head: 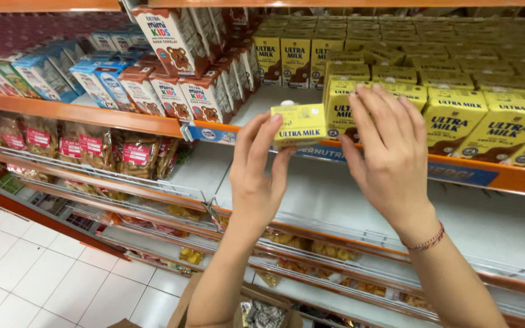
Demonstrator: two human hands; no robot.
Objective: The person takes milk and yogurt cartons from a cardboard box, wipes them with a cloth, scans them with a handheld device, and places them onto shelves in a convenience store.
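My left hand point(256, 170) grips a small yellow milk carton point(299, 123) by its left end, holding it in front of the orange shelf edge. My right hand point(390, 155) is raised beside it with fingers spread, resting against the yellow cartons point(341, 109) that stand at the front of the shelf. A red thread bracelet circles my right wrist. Rows of matching yellow cartons point(457, 115) fill the shelf behind and to the right.
Brown-and-white and blue cartons point(171, 91) stand on the shelf to the left. A white lower shelf point(335, 206) sits under the orange edge point(475, 173). Bagged snacks point(92, 149) hang at lower left. White floor tiles point(44, 273) lie below. A cardboard box point(262, 310) is near my feet.
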